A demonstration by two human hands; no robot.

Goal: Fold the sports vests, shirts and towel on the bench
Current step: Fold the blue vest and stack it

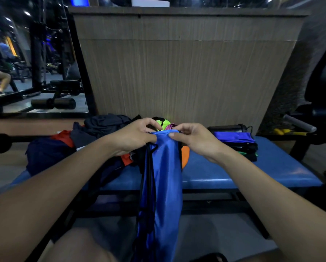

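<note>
A shiny blue sports vest [166, 182] with black trim hangs down in front of the blue padded bench [234, 171], reaching below its front edge. My left hand [137, 137] pinches the vest's top edge on the left. My right hand [194, 138] pinches the same edge on the right, close beside the left. Behind my hands lies a heap of unfolded clothes [101, 127] in dark grey, navy, red, orange, green and pink. A stack of folded garments [237, 144], blue on top and black below, sits on the bench to the right.
A wood-grain panel [186, 72] rises right behind the bench. A dark bottle [228, 128] lies behind the folded stack. A mirror on the left shows gym machines. Black equipment with a grey handle [298, 122] stands to the right. My knee [79, 246] is below.
</note>
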